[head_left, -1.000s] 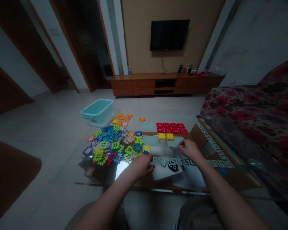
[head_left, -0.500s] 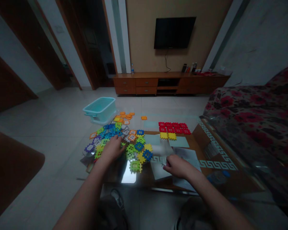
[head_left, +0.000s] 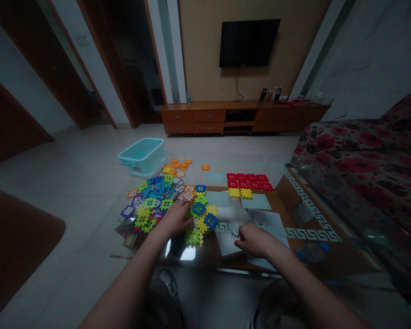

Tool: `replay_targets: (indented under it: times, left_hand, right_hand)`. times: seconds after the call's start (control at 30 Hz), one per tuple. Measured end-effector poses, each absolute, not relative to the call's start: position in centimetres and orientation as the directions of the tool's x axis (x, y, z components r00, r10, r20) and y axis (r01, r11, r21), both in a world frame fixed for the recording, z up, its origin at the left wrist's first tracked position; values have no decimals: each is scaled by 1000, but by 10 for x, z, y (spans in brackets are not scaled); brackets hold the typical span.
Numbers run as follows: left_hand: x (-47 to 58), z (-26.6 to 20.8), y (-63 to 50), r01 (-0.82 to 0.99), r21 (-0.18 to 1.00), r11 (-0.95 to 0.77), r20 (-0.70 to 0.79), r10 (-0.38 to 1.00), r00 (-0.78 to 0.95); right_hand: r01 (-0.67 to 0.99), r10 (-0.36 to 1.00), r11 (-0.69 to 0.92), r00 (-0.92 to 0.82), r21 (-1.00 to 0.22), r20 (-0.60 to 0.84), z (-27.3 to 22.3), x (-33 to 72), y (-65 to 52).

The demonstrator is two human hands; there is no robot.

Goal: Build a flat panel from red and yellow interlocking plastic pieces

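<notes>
A pile of colourful interlocking plastic tiles [head_left: 157,187] lies on the left of the glass table. My left hand [head_left: 176,217] reaches over its near right side, fingers and thumb apart, beside green tiles and an orange one [head_left: 188,195]. What lies under that palm is hidden. Farther right, my right hand [head_left: 255,239] is closed in a pinch low over the table. Something small and greyish shows at its fingertips, too blurred to name. Beyond it, red tiles [head_left: 249,181] are laid in rows, with two yellow tiles [head_left: 240,193] in front of them.
A turquoise plastic tub [head_left: 143,155] stands past the pile at the left. Loose orange tiles [head_left: 181,165] lie at the far edge. A bottle with a blue cap [head_left: 313,252] shows at the right of the glass table [head_left: 208,262]. A flowered sofa [head_left: 356,141] borders the right side.
My left hand has moved right across the pile, from the blue and grey tiles toward the green ones. The right hand stays almost in place, still pinched.
</notes>
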State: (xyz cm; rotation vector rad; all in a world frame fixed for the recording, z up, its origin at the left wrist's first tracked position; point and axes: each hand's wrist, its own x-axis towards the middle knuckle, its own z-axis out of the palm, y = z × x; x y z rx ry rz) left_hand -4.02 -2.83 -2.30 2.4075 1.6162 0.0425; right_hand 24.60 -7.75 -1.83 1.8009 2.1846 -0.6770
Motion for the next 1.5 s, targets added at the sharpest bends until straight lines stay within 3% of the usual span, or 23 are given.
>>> replay_targets:
  times: [0.43,0.8,1.0,1.23,1.4,1.5]
  left_hand:
    - [-2,-26,-49,899,97,-428,-122,891,438]
    - [6,-24,-52,909,181,-377,-114,909,400]
    - [-10,-23,-43,882,357,-307,-54,936,347]
    - [-46,-13,-31,791,565,-233,179,971,159]
    - [-38,-6,-29,540,837,-88,64,996,64]
    - [-24,-8,-32,343,938,-55,14,993,119]
  right_hand:
    - [970,863,144,-221,-197,-454,-22,247,-76]
    - [967,861,157,-233,-200,-452,-21,247,-77]
    - [966,862,156,-235,-207,-449,-21,247,-77]
    - [961,865,158,-246,-227,-437,-22,247,-77]
    - [952,877,176,-268,-252,-399,-24,250,-76]
    - [895,912,221,-330,-386,-243,-20,247,-74]
